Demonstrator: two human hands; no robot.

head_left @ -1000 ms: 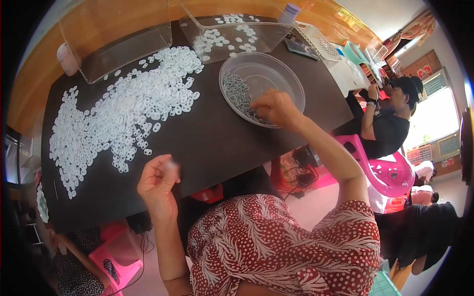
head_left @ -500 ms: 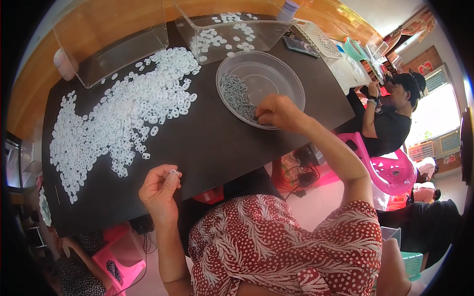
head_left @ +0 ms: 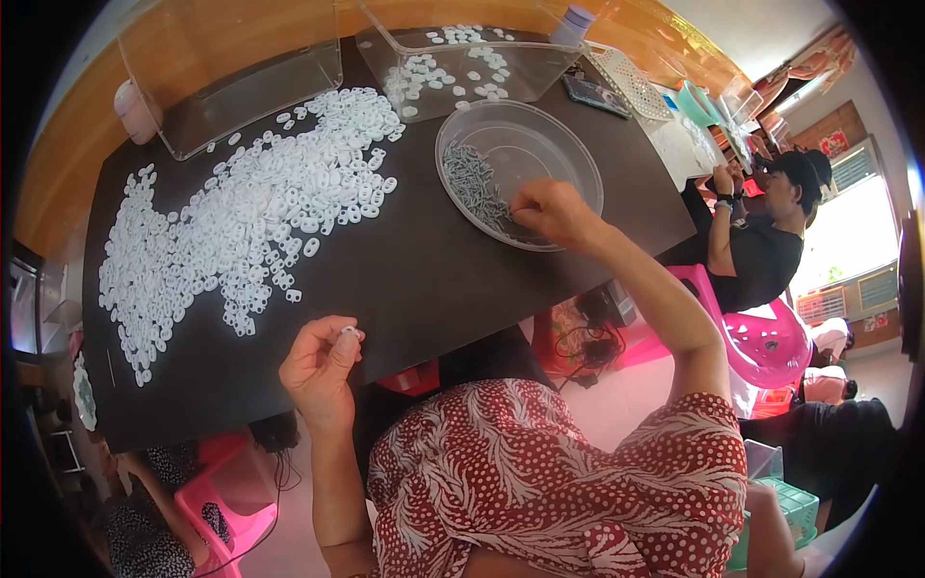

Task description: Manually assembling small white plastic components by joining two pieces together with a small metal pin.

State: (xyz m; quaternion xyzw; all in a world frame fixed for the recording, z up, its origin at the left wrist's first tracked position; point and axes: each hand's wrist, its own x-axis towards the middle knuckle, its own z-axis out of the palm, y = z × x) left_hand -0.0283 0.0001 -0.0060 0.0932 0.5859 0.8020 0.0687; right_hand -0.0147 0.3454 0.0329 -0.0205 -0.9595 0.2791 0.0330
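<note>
My left hand (head_left: 323, 364) is raised at the table's near edge, thumb and fingertips pinched on a small white plastic piece (head_left: 351, 332), mostly covered by the fingers. Over the round clear plastic tray (head_left: 540, 135), my right hand (head_left: 557, 212) reaches down with its fingers pinched at the edge of a heap of grey screws (head_left: 472, 183). Whether a screw sits between those fingertips is hidden. Left of the tray spreads a large pile of white oval plastic pieces (head_left: 260, 197), each with holes.
Behind the pile stand a clear bin (head_left: 251, 91) and another clear bin (head_left: 472, 67) with more white pieces. A phone (head_left: 595, 94) lies near the dark table's (head_left: 405, 260) far right. A co-worker (head_left: 771, 212) sits right, beside a pink chair (head_left: 761, 337).
The table and its things sit slightly further right in view. My right hand stays at the screws with its fingers shifted a little; my left keeps its pinch on the white piece.
</note>
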